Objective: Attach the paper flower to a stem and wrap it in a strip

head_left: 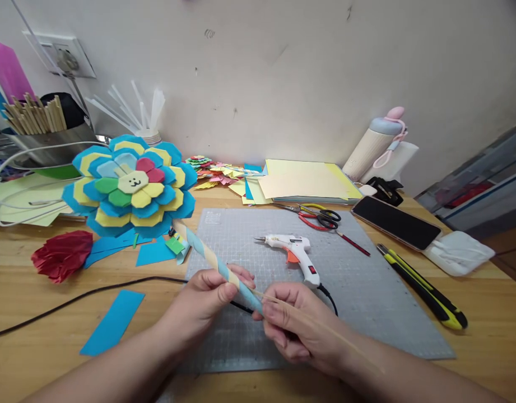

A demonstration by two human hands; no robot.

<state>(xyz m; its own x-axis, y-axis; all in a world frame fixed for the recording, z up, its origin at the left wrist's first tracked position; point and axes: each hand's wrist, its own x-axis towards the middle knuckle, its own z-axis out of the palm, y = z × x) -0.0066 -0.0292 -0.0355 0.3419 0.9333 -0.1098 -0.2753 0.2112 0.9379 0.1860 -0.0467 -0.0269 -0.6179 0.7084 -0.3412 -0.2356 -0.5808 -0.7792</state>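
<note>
A large layered paper flower (131, 184), blue and yellow with a smiling face at its centre, tops a stem (211, 257) wrapped in light blue and cream. My left hand (213, 294) is closed round the lower stem. At the stem's bottom end, my right hand (293, 319) pinches a thin, pale strip (325, 324), which runs from the stem over the hand and along the forearm. Beyond my hands, a white glue gun (293, 249) with an orange trigger lies on the grey cutting mat (358, 291).
Scissors (320, 217), a red pencil (353, 244), a yellow-black cutter (421, 285) and a phone (396, 222) lie right. Left are a red crumpled paper flower (62, 254), a blue strip (112, 322) and a black cable (93, 291). Paper sheets (310, 179) and a bottle (373, 145) stand behind.
</note>
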